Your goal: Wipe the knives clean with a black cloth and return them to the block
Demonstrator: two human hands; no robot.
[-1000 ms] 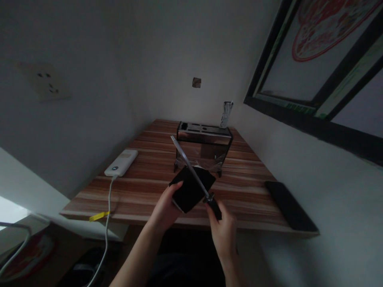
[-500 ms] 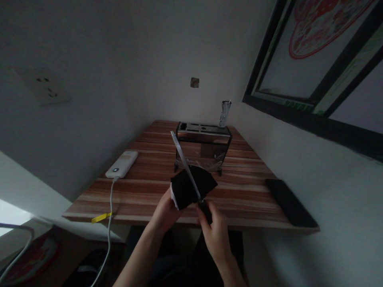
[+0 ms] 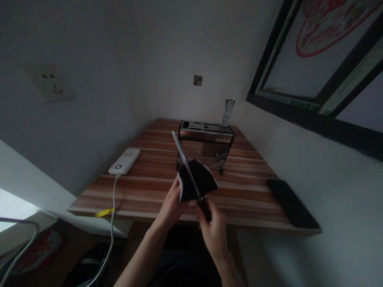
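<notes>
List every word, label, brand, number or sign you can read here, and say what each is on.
No text can be read in this view.
Pale label on the white power bank: too small and dim to read.
Round display on the same power bank: too small to read.
Green marks on the dark frame: too blurred to read.
Metal rod and black sheet: no lettering can be made out.

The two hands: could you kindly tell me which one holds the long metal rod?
The right hand, closed around the dark handle of the rod; the left hand holds the white-edged black piece.
</notes>
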